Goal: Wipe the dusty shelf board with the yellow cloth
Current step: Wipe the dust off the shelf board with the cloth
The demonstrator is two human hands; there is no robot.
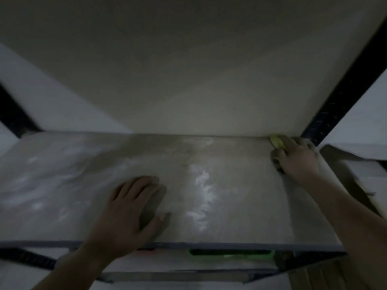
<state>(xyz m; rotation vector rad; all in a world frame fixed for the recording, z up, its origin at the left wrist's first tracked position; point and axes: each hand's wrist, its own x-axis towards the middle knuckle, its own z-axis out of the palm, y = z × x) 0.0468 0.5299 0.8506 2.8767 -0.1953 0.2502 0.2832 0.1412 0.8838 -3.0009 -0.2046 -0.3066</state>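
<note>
— What's on the head view from where you sit?
— I count one pale grey, flat dusty shelf board (240, 185) running across the frame, with two bare hands on it. The picture is dim and a little blurred.
— And the cloth?
— One small crumpled yellow cloth (277, 142), in the board's far right corner, right where it meets the pale back wall (188, 80). The right hand (297, 158) lies over it, fingers curled round it, so I see only the cloth's left end.
— The other one?
— The left hand (134, 208) rests flat near the front edge, left of centre, fingers straight, holding nothing.
— Dust?
— White dust streaks (202, 195) between the two hands, and fainter smears at the left.
— Anything else?
— Two black perforated metal uprights (343, 97), one at each side. One green-rimmed object (230, 253) sits under the front edge, and there is brown cardboard (314, 275) at the lower right.
</note>
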